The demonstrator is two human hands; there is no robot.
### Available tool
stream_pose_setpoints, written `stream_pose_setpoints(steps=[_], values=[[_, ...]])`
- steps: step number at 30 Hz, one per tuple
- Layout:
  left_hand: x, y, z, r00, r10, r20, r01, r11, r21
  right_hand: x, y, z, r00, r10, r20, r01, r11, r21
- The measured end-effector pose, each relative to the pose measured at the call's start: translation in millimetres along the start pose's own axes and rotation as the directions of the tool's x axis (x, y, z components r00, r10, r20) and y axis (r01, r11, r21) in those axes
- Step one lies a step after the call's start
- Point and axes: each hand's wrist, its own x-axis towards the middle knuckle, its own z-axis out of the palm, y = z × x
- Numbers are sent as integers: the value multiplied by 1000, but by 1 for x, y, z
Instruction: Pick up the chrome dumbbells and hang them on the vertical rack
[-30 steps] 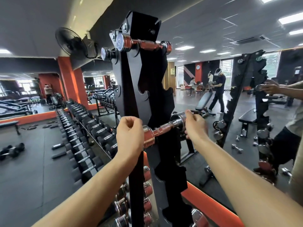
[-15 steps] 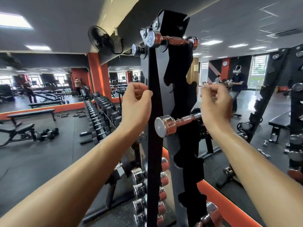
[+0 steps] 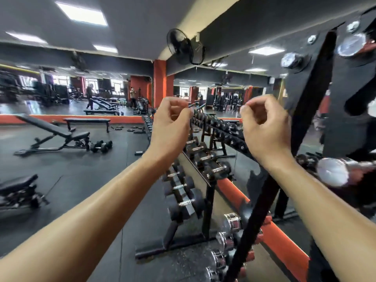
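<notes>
The black vertical rack (image 3: 313, 88) stands at the right edge, blurred. A chrome dumbbell (image 3: 333, 171) hangs in a slot at its middle, to the right of my right wrist. Two more chrome dumbbells (image 3: 352, 45) sit at the rack's top, and several chrome ones (image 3: 232, 220) hang low on it. My left hand (image 3: 171, 127) and my right hand (image 3: 264, 129) are raised in mid-air left of the rack. Both have curled fingers and hold nothing.
A long low rack of black hex dumbbells (image 3: 203, 159) runs away along the mirrored wall below my hands. An adjustable bench (image 3: 59, 131) with black dumbbells (image 3: 101, 146) beside it stands on the floor at left. A wall fan (image 3: 183, 47) hangs above.
Both hands let go of the chrome dumbbell, which stays hung in the rack's middle slot. They rose and curled. My view swung left, so the rack slid to the right edge.
</notes>
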Motion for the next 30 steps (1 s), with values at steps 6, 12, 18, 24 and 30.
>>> stream_pose_setpoints(steps=[6,12,18,24,30], values=[[51,-51,-179,988,-14,-157,28,996,85,-22,-58,188,984,16,177,-39,991,129],[76,-82,-336,937,-28,-349,122,960,250,-60,-121,348,936,-17,351,-82,961,264],[79,-109,-426,878,-8,-479,199,916,348,-96,-162,453,869,-89,487,-131,907,399],[89,-139,-478,810,12,-586,288,862,416,-117,-181,541,777,-158,609,-228,831,507],[97,-173,-515,731,44,-681,410,769,490,-145,-177,627,681,-218,699,-333,759,560]])
